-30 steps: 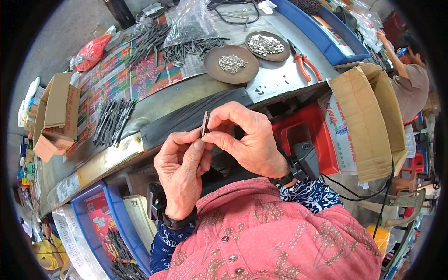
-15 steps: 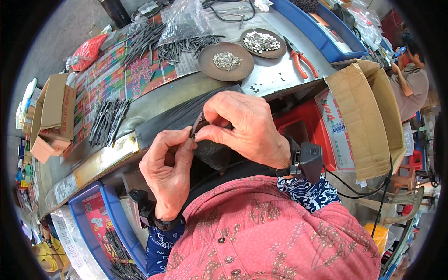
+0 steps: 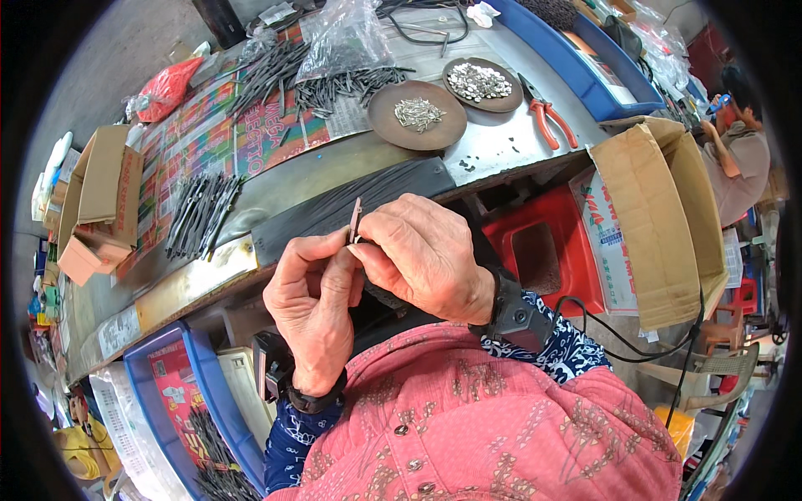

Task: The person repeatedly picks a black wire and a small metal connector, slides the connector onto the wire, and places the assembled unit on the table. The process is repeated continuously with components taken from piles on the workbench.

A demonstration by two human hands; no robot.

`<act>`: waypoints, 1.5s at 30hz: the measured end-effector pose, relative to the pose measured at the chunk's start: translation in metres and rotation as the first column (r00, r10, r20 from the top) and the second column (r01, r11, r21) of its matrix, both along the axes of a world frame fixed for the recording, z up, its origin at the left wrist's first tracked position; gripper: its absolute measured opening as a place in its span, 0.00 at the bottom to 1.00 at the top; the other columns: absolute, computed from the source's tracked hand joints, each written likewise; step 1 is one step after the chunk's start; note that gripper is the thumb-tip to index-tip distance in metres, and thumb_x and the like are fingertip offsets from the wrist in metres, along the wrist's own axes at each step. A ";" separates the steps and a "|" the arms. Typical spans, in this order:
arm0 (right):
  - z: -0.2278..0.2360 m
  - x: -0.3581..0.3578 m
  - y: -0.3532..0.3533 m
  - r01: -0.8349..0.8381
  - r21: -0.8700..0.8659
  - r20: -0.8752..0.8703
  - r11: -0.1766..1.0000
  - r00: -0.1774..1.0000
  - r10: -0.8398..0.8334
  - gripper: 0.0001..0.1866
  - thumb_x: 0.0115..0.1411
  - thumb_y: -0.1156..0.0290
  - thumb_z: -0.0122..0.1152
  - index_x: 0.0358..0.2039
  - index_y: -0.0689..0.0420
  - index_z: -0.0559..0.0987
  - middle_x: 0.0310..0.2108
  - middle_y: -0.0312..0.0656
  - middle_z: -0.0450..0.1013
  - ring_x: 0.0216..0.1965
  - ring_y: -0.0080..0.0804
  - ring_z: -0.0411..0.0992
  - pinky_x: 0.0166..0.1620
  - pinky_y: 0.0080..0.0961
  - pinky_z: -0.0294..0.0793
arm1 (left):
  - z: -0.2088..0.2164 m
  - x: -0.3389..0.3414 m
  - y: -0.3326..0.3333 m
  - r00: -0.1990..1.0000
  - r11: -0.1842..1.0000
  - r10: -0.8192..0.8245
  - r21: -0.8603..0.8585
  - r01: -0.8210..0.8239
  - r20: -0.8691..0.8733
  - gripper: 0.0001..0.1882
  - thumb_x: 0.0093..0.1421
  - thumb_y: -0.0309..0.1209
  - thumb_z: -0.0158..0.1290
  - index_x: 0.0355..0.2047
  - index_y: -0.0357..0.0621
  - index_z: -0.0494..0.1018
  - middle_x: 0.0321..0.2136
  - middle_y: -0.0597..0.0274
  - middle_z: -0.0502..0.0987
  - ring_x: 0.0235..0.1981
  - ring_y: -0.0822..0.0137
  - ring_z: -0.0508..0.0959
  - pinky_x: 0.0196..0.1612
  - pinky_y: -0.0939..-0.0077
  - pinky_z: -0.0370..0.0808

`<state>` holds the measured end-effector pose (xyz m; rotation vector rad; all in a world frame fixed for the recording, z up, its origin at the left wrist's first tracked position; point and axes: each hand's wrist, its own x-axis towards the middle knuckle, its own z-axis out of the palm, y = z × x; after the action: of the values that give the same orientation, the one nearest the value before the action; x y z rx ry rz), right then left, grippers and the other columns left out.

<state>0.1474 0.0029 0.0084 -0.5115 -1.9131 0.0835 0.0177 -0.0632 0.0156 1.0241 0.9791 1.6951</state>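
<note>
My left hand (image 3: 313,292) and my right hand (image 3: 426,250) meet in front of my chest, close to the table's front edge. Both are closed in a pinch. A thin dark strip (image 3: 357,215) sticks up from between their fingertips, its lower end hidden by them. Beyond my hands lies a dark, grooved pad (image 3: 309,209) along the table edge. A brown dish (image 3: 393,134) of small silver pins stands past my right hand, and a second brown dish (image 3: 510,102) of small silvery-white pieces sits just behind it.
Red-handled pliers (image 3: 547,125) lie right of the dishes. Dark strips (image 3: 200,213) are laid out at left, with more (image 3: 263,79) piled behind. Cardboard boxes (image 3: 639,225) flank me, and a blue tray (image 3: 196,359) stands below left. A co-worker (image 3: 739,163) sits far right.
My right hand has come lower and turned, its fingers now folded closer to my left hand. The strip stands more upright. The whole view has shifted slightly.
</note>
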 end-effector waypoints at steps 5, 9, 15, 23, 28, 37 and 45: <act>-0.002 -0.003 0.002 0.013 0.030 0.005 0.999 1.000 -0.013 0.11 0.48 0.75 0.65 0.30 0.60 0.73 0.25 0.41 0.68 0.25 0.38 0.70 0.29 0.31 0.72 | 0.000 0.002 -0.001 0.998 0.998 0.036 -0.048 -0.039 -0.061 0.04 0.63 0.22 0.52 0.38 0.40 0.73 0.23 0.71 0.73 0.17 0.84 0.62 0.19 0.88 0.55; -0.003 -0.003 0.005 -0.009 0.013 0.024 1.000 1.000 0.008 0.07 0.52 0.78 0.63 0.27 0.61 0.73 0.20 0.41 0.67 0.19 0.39 0.67 0.22 0.31 0.67 | -0.001 0.002 -0.001 0.999 0.997 0.028 -0.076 -0.030 -0.018 0.03 0.63 0.22 0.52 0.37 0.40 0.73 0.24 0.71 0.73 0.18 0.84 0.63 0.19 0.88 0.55; -0.001 -0.004 0.007 -0.091 -0.190 -0.056 0.977 0.995 0.082 0.11 0.53 0.71 0.65 0.21 0.57 0.70 0.18 0.42 0.67 0.21 0.43 0.69 0.24 0.36 0.68 | -0.003 -0.002 0.000 0.999 1.000 0.009 -0.024 -0.008 0.053 0.04 0.63 0.20 0.53 0.38 0.36 0.74 0.25 0.69 0.75 0.20 0.82 0.68 0.21 0.88 0.62; 0.008 -0.005 -0.008 -0.211 -0.574 -0.142 0.791 0.977 0.157 0.25 0.55 0.65 0.69 0.48 0.60 0.69 0.17 0.39 0.66 0.16 0.32 0.68 0.21 0.27 0.67 | -0.008 -0.005 0.000 0.999 0.999 0.041 -0.006 -0.041 -0.036 0.06 0.62 0.20 0.53 0.40 0.36 0.74 0.26 0.66 0.76 0.21 0.82 0.69 0.22 0.88 0.64; 0.010 -0.006 0.000 -0.130 -0.534 -0.156 0.835 0.986 0.054 0.26 0.61 0.69 0.63 0.55 0.61 0.64 0.21 0.34 0.69 0.21 0.15 0.64 0.26 0.15 0.66 | -0.007 -0.008 -0.005 0.994 0.992 0.082 -0.095 -0.088 -0.068 0.06 0.62 0.20 0.53 0.40 0.35 0.75 0.26 0.68 0.75 0.21 0.82 0.68 0.22 0.88 0.63; 0.013 -0.006 0.005 -0.176 -0.558 -0.202 0.811 0.977 0.074 0.25 0.60 0.73 0.63 0.55 0.63 0.64 0.23 0.34 0.69 0.23 0.15 0.65 0.26 0.15 0.65 | -0.007 -0.010 -0.006 0.993 0.989 0.091 -0.107 -0.099 -0.076 0.06 0.62 0.20 0.53 0.40 0.36 0.75 0.24 0.71 0.74 0.21 0.83 0.67 0.23 0.89 0.63; 0.011 -0.009 0.000 -0.139 -0.588 -0.130 0.797 0.989 0.077 0.25 0.59 0.71 0.66 0.53 0.61 0.66 0.22 0.32 0.67 0.22 0.14 0.64 0.25 0.14 0.64 | -0.009 -0.012 -0.006 0.996 0.993 0.078 -0.087 -0.082 -0.050 0.06 0.62 0.20 0.53 0.40 0.36 0.74 0.25 0.66 0.77 0.21 0.82 0.69 0.23 0.89 0.65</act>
<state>0.1382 0.0025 0.0192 -0.7982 -1.7945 0.7986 0.0059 -0.0689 0.0067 0.9811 1.1294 1.6829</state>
